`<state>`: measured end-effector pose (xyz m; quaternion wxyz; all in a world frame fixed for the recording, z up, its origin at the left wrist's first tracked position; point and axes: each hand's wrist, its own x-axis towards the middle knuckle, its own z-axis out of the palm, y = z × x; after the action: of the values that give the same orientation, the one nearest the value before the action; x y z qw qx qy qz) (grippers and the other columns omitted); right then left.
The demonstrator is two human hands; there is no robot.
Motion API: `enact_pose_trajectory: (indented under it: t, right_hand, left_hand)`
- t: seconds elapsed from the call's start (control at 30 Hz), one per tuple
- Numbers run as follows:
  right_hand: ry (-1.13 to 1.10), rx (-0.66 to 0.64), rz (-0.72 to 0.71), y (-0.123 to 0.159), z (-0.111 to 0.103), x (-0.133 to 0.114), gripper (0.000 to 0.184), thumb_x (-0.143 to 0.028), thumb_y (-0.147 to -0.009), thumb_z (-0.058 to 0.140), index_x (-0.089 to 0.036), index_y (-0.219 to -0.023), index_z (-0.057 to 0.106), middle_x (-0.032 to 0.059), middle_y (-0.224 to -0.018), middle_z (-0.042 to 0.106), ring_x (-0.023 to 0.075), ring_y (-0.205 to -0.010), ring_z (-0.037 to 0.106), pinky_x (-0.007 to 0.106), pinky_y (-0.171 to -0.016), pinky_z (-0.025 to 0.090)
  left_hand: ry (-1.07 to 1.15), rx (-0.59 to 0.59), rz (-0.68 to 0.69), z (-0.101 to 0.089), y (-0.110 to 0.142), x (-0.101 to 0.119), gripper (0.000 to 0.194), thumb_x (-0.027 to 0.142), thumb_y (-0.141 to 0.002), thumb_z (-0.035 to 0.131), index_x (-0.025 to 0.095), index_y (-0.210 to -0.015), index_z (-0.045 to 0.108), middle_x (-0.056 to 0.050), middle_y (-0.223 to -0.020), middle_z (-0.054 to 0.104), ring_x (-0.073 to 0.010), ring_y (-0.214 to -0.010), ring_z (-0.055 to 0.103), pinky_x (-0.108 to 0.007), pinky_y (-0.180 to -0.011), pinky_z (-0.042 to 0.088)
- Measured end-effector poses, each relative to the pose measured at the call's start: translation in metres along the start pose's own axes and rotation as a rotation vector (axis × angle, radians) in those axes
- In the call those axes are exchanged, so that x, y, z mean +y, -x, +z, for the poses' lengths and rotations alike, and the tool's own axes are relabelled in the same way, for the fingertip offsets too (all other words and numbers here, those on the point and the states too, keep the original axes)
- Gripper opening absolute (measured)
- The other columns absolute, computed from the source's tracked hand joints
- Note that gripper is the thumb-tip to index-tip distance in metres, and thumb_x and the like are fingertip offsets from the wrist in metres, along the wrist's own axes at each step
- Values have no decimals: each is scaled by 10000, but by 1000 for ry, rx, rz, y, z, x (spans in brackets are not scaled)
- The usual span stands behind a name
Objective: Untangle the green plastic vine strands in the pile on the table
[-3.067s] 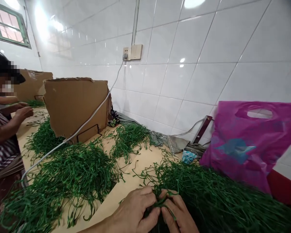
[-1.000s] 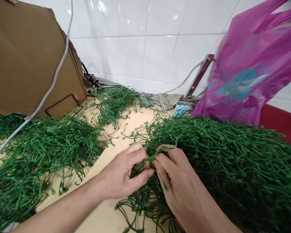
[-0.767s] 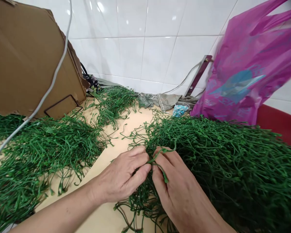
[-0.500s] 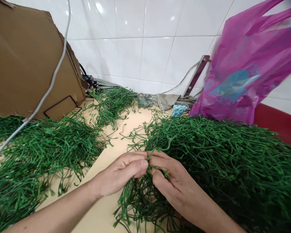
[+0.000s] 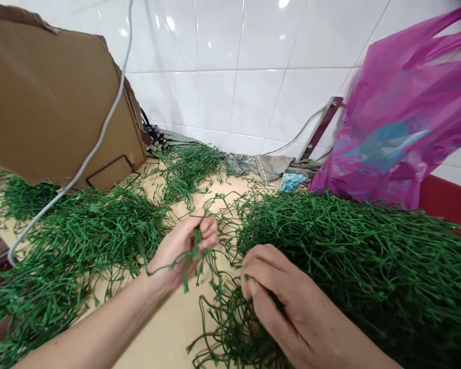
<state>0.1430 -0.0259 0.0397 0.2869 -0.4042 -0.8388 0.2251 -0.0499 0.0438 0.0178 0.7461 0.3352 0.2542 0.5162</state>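
Thin green stems with small bud-like tips, which look like artificial flower stems, lie all about my hands. My left hand (image 5: 172,256) is closed around a branched green stem (image 5: 195,250), whose ends stick out above and below the fingers. My right hand (image 5: 280,294) is closed in a pinch, and a small green tip shows between thumb and forefinger; most of what it grips is hidden. It rests at the edge of a large heap of stems (image 5: 349,241) on the right. Under and beside it lies a smaller tangle (image 5: 230,323).
Another stem heap (image 5: 100,225) spreads across the left of the tan tabletop (image 5: 149,333). Behind it stands a cardboard box (image 5: 54,102), with a grey cable (image 5: 103,128) hanging in front. A pink plastic bag (image 5: 388,133) stands at the back right, against white tiles.
My hands were together on a stem. The left has since drawn away to the left with a stem in it, while the right stays low beside the heap. The view has shifted slightly.
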Motion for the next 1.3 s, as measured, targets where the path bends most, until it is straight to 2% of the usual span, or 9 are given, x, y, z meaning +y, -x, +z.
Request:
enact_pose_trajectory:
  t: [0.17,0.37,0.57,0.67,0.8,0.93,1.07,1.2,1.3]
  right_hand:
    - [259,303,60,4,3,15,270,-146,-980,417,-220,-1188,572,122,-1185,619,227,-1083,622,368,-875,550]
    - [189,449,63,0,6,7,154,-244,-1002,506,-251,-1115,609,87,-1109,616,200,-1064,628,340,-911,548]
    - [209,421,128,-1,21,16,97,-228,-936,571,-233,-964,663,98,-1076,611,255,-1089,592,411,-909,538]
    - [332,337,127,1,25,17,132,-142,-912,513,-198,-842,610,94,-890,631,257,-904,610,412,-785,541]
    - [458,204,62,3,28,15,193,-90,-904,432,-195,-796,553,63,-738,603,231,-690,562,398,-653,503]
    - [131,21,-31,0,14,11,248,-51,-905,385,-217,-749,484,37,-808,597,191,-817,574,335,-798,513]
    - [-160,-98,2,-4,-5,6,256,-91,-922,381,-226,-708,420,-2,-801,553,148,-833,564,302,-935,478]
    - [-238,-67,14,-4,-7,2,274,-145,-947,387,-230,-687,406,0,-798,549,148,-828,573,298,-930,482]
    - [-88,-13,64,-3,-9,3,200,-110,-945,396,-230,-868,536,16,-897,592,146,-830,603,275,-813,516]
  left_hand:
    - [-394,-47,31,-2,10,-12,335,419,-877,639,177,-696,493,17,-693,447,-116,-625,384,-246,-610,372]
    - [-919,-322,158,-1,18,-10,304,315,-1038,382,183,-809,531,-8,-797,484,-147,-760,448,-267,-712,370]
    - [-1204,-459,367,0,17,-15,281,249,-1042,364,196,-789,475,1,-787,477,-147,-763,468,-260,-703,367]
    - [-1238,-489,381,1,17,-18,299,246,-1040,371,197,-757,453,14,-739,457,-139,-715,441,-265,-678,344]
    - [-1156,-462,241,3,18,-16,380,312,-1029,409,200,-672,342,35,-672,367,-128,-650,360,-276,-636,301]
    - [-857,-450,5,5,21,-11,466,458,-991,467,197,-630,330,34,-675,311,-118,-625,307,-276,-584,268]
    - [-525,-384,-105,4,24,-12,503,547,-884,642,181,-609,435,50,-606,307,-96,-556,264,-266,-528,217]
    - [-226,-294,-98,5,23,-17,443,471,-873,708,178,-640,470,70,-563,289,-85,-521,271,-237,-518,255]
    - [-174,-216,3,6,17,-17,418,424,-930,646,166,-640,491,32,-623,392,-97,-580,363,-222,-574,355]
